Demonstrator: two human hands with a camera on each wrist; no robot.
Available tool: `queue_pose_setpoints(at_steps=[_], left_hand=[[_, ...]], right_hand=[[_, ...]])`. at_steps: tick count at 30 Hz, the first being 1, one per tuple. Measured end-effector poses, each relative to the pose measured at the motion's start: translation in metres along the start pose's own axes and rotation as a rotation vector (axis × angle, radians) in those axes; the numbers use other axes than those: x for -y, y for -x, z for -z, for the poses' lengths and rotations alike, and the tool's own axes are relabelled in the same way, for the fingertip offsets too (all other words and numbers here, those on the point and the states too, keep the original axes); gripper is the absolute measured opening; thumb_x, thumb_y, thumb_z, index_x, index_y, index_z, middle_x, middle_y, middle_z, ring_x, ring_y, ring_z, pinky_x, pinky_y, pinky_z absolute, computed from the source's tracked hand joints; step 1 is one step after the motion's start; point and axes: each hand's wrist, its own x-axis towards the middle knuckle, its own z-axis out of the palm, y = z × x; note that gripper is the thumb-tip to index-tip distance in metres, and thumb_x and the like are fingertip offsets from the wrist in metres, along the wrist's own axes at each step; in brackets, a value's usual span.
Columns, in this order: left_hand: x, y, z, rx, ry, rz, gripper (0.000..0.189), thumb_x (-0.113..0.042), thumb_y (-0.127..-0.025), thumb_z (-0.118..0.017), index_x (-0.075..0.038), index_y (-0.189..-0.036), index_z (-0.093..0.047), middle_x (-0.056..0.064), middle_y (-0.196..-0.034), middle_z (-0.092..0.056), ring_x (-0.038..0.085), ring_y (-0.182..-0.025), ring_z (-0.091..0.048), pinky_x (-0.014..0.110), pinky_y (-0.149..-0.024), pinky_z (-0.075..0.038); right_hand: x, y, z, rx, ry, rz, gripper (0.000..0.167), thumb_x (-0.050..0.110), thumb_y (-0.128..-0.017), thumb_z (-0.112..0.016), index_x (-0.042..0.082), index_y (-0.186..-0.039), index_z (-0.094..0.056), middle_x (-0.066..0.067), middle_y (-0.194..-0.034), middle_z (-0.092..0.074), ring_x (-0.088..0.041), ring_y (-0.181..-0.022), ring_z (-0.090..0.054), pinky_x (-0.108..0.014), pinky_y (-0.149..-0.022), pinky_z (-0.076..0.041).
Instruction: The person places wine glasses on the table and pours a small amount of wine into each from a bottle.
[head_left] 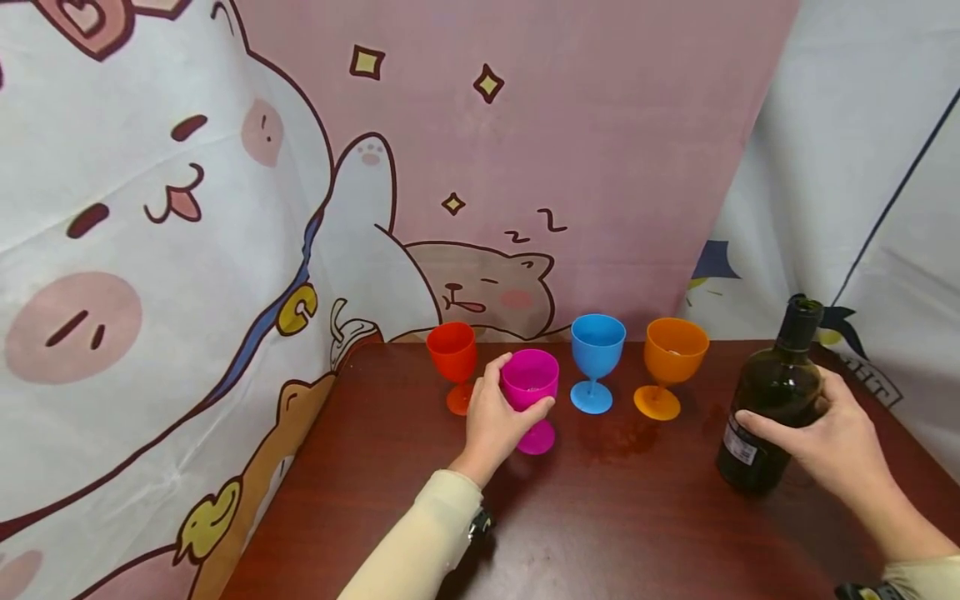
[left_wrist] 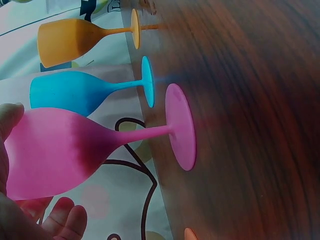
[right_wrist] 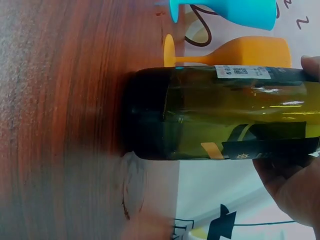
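One blue cup stands on the tabletop; left of it, the left hand curls round the pink cup; well right, the right hand grips the bottle.

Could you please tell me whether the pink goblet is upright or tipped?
Upright: the pink goblet, gripped by the left hand, opens upward above its round foot.

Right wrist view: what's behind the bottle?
The orange cup peeks past the bottle, which covers part of its bowl; the printed cloth is farther back. Anything else directly behind is hidden.
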Motion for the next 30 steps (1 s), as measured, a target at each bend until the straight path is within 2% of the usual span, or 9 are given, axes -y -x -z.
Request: queue_pose_setpoints(at_steps=[3,7,9,13,15,25,30], left_hand=[[-0.001,0.0,-0.001,-0.01,0.012,-0.012,0.09,-0.042,-0.08,-0.093,-0.023,-0.155,-0.046,0.005,-0.132,-0.067,0.023,-0.118,-0.062,0.04,-0.087,-0.064],[0.0,0.0,-0.002,-0.023,0.008,-0.019,0.091,-0.043,-0.08,-0.093,-0.023,-0.155,-0.046,0.005,-0.131,-0.067,0.023,-0.117,-0.063,0.039,-0.087,-0.063],[0.0,0.0,-0.002,-0.024,0.003,-0.017,0.091,-0.044,-0.08,-0.093,-0.024,-0.155,-0.046,0.004,-0.13,-0.067,0.022,-0.116,-0.063,0.038,-0.087,-0.063],[0.001,0.0,-0.002,-0.026,0.003,-0.019,0.091,-0.044,-0.079,-0.093,-0.025,-0.155,-0.047,0.004,-0.13,-0.068,0.023,-0.116,-0.063,0.038,-0.087,-0.063],[0.002,0.0,-0.002,-0.027,0.002,-0.023,0.09,-0.043,-0.079,-0.093,-0.024,-0.155,-0.047,0.004,-0.13,-0.068,0.023,-0.116,-0.064,0.039,-0.087,-0.063],[0.003,-0.002,-0.001,0.0,0.029,-0.016,0.09,-0.043,-0.081,-0.092,-0.023,-0.155,-0.045,0.004,-0.135,-0.068,0.025,-0.119,-0.067,0.043,-0.093,-0.064],[0.003,-0.005,-0.002,0.0,0.023,-0.022,0.09,-0.044,-0.081,-0.092,-0.023,-0.155,-0.046,0.004,-0.135,-0.069,0.025,-0.118,-0.068,0.044,-0.094,-0.063]], right_hand=[[-0.002,0.001,0.002,-0.003,-0.003,-0.007,0.105,0.035,-0.076,-0.099,0.007,-0.158,-0.04,0.003,-0.116,-0.06,0.024,-0.087,-0.042,-0.007,-0.064,-0.038],[-0.005,0.003,0.003,0.003,0.012,-0.009,0.105,0.037,-0.079,-0.097,0.012,-0.162,-0.038,-0.006,-0.127,-0.059,0.022,-0.095,-0.037,-0.012,-0.069,-0.034],[-0.009,0.005,0.004,-0.001,0.013,-0.003,0.104,0.037,-0.079,-0.096,0.015,-0.163,-0.039,0.005,-0.126,-0.058,0.022,-0.098,-0.035,-0.014,-0.071,-0.033],[-0.016,0.009,0.006,0.003,0.006,0.005,0.094,0.036,-0.08,-0.096,0.02,-0.157,-0.045,0.037,-0.11,-0.048,0.023,-0.097,-0.036,-0.015,-0.071,-0.034],[-0.019,0.011,0.007,0.01,-0.006,0.006,0.089,0.035,-0.08,-0.096,0.021,-0.154,-0.047,0.042,-0.104,-0.046,0.024,-0.095,-0.038,-0.015,-0.069,-0.034],[-0.02,0.013,0.006,0.002,-0.03,0.023,0.087,0.031,-0.08,-0.096,0.025,-0.152,-0.048,0.042,-0.104,-0.048,0.022,-0.092,-0.043,-0.012,-0.067,-0.037],[-0.019,0.013,0.005,-0.005,-0.028,0.025,0.089,0.031,-0.08,-0.096,0.023,-0.153,-0.047,0.041,-0.105,-0.047,0.022,-0.093,-0.043,-0.012,-0.068,-0.036]])
